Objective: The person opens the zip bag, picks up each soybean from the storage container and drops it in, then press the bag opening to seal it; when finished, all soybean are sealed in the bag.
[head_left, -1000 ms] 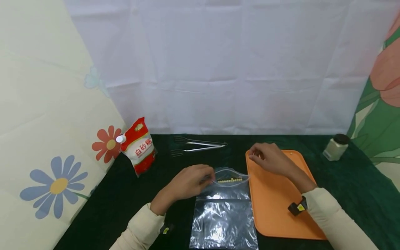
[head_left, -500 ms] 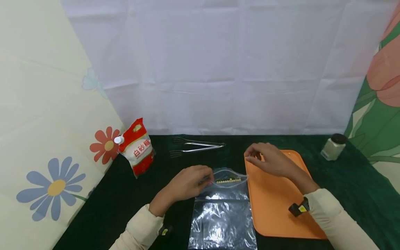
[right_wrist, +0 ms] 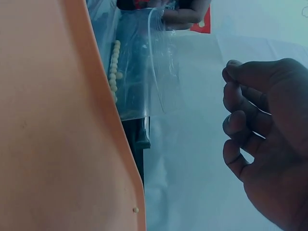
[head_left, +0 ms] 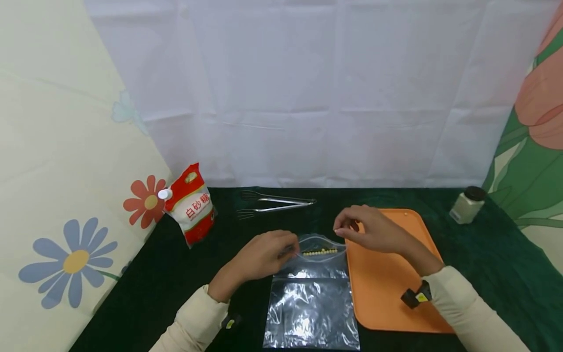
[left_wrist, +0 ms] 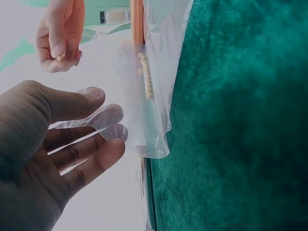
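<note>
A clear zip bag [head_left: 308, 308] lies flat with its mouth spread apart. Inside the mouth, several pale yellow soybeans [head_left: 320, 252] sit in a row. My left hand [head_left: 266, 256] pinches the left edge of that mouth; the left wrist view shows the film between thumb and fingers. Over the tray's far left corner, right of the mouth, hovers my right hand [head_left: 371, 229], thumb and index fingertip together. A tiny pale soybean [left_wrist: 60, 58] shows at those fingertips in the left wrist view. The orange tray [head_left: 387, 293] lies under the right forearm, against the bag's right side.
Metal tongs [head_left: 279, 204] lie behind the bag. A red and white sugar bag [head_left: 192, 205] stands at the left, and a jar with a black lid [head_left: 468, 205] at the back right. One small pale dot [right_wrist: 135, 210] is near the tray's edge.
My right hand has moved left and slightly nearer, toward the zip bag's mouth. The left hand keeps its hold on the bag's edge. The head view has shifted slightly.
</note>
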`<state>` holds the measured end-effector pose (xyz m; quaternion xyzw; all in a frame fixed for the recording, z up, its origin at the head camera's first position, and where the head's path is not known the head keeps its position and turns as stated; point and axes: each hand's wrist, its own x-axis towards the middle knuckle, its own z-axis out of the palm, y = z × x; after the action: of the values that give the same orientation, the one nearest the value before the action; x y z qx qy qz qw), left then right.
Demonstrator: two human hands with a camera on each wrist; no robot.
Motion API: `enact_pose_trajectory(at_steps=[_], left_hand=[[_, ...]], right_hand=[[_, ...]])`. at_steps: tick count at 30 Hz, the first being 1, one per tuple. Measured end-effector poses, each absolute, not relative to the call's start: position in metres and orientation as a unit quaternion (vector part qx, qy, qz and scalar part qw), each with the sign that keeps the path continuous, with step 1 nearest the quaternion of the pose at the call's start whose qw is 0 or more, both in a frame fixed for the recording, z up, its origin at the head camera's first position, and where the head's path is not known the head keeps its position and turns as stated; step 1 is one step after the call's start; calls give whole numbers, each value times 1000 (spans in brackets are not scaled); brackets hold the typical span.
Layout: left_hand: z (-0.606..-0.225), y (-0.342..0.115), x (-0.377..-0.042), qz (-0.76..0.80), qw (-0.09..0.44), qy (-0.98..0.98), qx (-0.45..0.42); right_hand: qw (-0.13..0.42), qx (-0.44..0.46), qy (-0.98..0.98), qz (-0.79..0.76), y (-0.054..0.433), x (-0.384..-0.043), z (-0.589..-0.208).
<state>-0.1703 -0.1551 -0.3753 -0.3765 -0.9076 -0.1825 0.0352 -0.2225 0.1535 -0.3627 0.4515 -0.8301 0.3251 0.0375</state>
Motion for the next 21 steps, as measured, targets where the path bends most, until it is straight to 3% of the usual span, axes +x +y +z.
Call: enact_pose_trajectory(at_steps=[21], left_hand=[[-375,-156,-170,-189,22,-909,-371]], right_hand=[[-32,479,-832,279,136,-217,-371]])
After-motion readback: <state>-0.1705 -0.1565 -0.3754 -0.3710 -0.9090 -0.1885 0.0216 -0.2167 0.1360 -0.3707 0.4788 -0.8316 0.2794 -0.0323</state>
